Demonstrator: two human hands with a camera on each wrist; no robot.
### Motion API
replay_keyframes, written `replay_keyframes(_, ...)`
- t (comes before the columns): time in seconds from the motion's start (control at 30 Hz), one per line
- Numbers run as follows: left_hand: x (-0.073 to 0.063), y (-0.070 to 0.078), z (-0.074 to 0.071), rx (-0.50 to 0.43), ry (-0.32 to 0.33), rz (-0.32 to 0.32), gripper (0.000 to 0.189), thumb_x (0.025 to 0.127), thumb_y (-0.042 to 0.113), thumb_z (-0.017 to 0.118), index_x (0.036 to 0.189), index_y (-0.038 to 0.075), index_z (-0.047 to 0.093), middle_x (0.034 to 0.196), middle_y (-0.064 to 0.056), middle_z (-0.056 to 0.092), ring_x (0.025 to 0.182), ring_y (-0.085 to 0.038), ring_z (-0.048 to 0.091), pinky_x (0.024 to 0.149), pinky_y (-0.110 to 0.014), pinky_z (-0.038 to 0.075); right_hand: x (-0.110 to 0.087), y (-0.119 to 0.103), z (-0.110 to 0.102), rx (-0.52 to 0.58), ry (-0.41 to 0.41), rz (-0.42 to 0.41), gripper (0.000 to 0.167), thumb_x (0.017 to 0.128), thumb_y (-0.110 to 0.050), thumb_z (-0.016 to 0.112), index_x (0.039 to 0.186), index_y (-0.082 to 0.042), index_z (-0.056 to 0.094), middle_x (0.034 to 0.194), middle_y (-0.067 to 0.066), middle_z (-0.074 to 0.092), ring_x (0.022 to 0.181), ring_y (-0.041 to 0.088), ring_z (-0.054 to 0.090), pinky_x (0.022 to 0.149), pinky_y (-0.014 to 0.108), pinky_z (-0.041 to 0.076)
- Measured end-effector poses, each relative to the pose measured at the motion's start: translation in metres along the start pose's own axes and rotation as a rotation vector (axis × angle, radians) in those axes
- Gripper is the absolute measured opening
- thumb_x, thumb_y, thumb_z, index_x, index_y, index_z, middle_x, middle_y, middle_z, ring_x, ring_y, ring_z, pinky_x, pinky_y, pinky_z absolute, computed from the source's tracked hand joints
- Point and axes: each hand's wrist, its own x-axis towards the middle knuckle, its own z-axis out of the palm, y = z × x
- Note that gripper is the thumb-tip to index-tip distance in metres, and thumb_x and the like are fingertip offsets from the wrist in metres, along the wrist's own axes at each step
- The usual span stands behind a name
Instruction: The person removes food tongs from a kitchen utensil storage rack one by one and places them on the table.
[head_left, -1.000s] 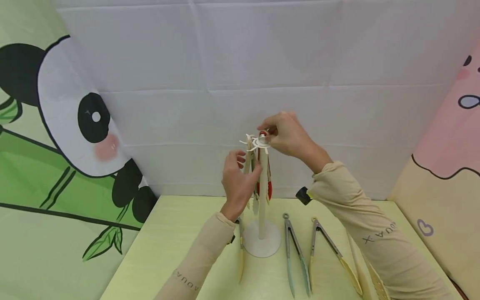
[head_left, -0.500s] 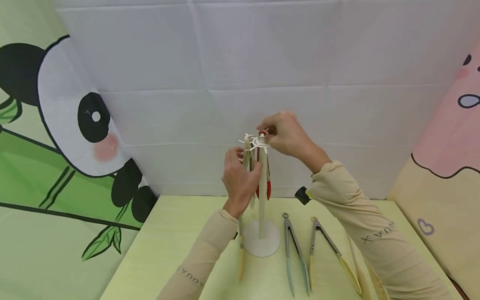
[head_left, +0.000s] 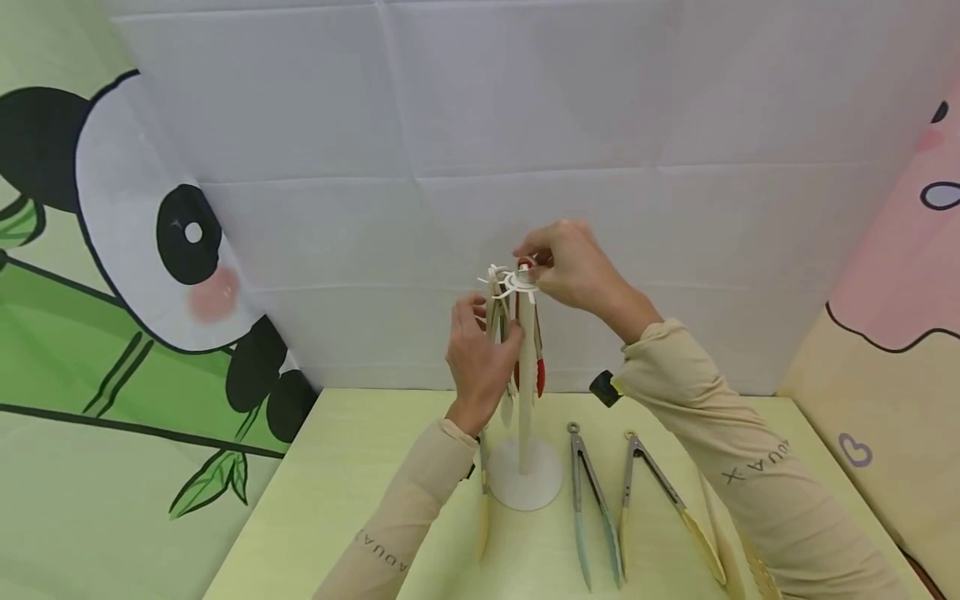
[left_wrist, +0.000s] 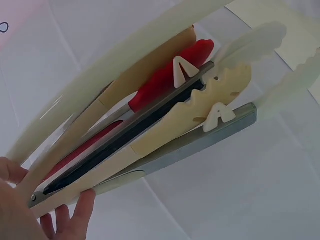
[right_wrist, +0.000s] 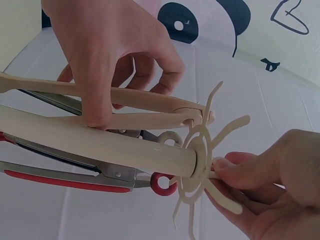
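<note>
A white stand with a round base carries several tongs on its hooked top ring. My left hand grips beige tongs hanging at the ring's left, thumb on one arm and fingers across the other. In the left wrist view the scalloped tip of these tongs shows beyond my fingers. My right hand pinches the centre of the stand's top; the exact part is mostly hidden by the thumb. Red tongs hang from a hook behind the post, beside tongs with pale tips.
On the yellow table lie blue-tipped tongs and yellow-tipped tongs, both spread. Another yellow-tipped pair lies left of the base. A yellow slotted utensil is partly under the right sleeve. A white cloth hangs behind.
My left hand has shifted slightly up and right, with the beige tongs now between its fingers and thumb. My right hand has stayed at the stand's top.
</note>
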Motion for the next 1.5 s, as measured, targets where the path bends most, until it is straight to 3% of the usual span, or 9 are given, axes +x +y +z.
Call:
replay_keyframes(0.17,0.000,-0.003,-0.005,-0.004,0.035,0.037,0.038,0.075,0.010,0.071,0.109,0.005,0.055,0.093,-0.009,0.058,0.078,-0.022,0.058,0.055,-0.037,0.050,0.001,-0.002,0.002,0.008,0.001,-0.010,0.027,0.080,0.014,0.059,0.100,0.003,0.072,0.092,0.016,0.070,0.080,0.024,0.067,0.070,0.033,0.054)
replay_keyframes(0.3,0.000,-0.004,-0.010,0.004,0.027,0.047,0.038,0.075,0.011,0.070,0.111,0.007,0.057,0.095,-0.007,0.059,0.080,-0.021,0.059,0.057,-0.037,0.051,0.000,-0.003,0.002,0.005,0.007,-0.018,0.028,0.079,0.015,0.058,0.100,0.003,0.072,0.092,0.016,0.070,0.080,0.024,0.067,0.070,0.034,0.053)
replay_keyframes(0.73,-0.001,0.002,-0.029,-0.016,-0.070,0.057,0.039,0.076,0.013,0.069,0.115,0.010,0.060,0.096,-0.004,0.061,0.074,-0.017,0.057,0.053,-0.032,0.047,-0.003,-0.004,0.001,-0.011,0.008,-0.007,0.029,0.080,0.013,0.057,0.102,0.001,0.072,0.092,0.016,0.070,0.080,0.023,0.066,0.070,0.033,0.053)
replay_keyframes(1.03,-0.002,0.008,-0.031,-0.113,-0.116,0.012,0.040,0.074,0.015,0.070,0.112,0.009,0.060,0.090,-0.006,0.062,0.072,-0.019,0.056,0.052,-0.033,0.046,-0.003,-0.006,0.002,-0.002,0.025,-0.026,0.027,0.079,0.014,0.057,0.099,0.003,0.072,0.090,0.016,0.070,0.077,0.024,0.066,0.067,0.034,0.053)
replay_keyframes(1.5,0.000,0.009,-0.043,-0.032,-0.139,-0.004,0.043,0.073,0.015,0.071,0.115,0.012,0.062,0.091,-0.004,0.064,0.072,-0.017,0.058,0.049,-0.032,0.045,-0.005,-0.007,0.001,-0.014,0.023,-0.025,0.030,0.079,0.013,0.056,0.101,0.002,0.072,0.092,0.016,0.070,0.078,0.024,0.066,0.068,0.034,0.052)
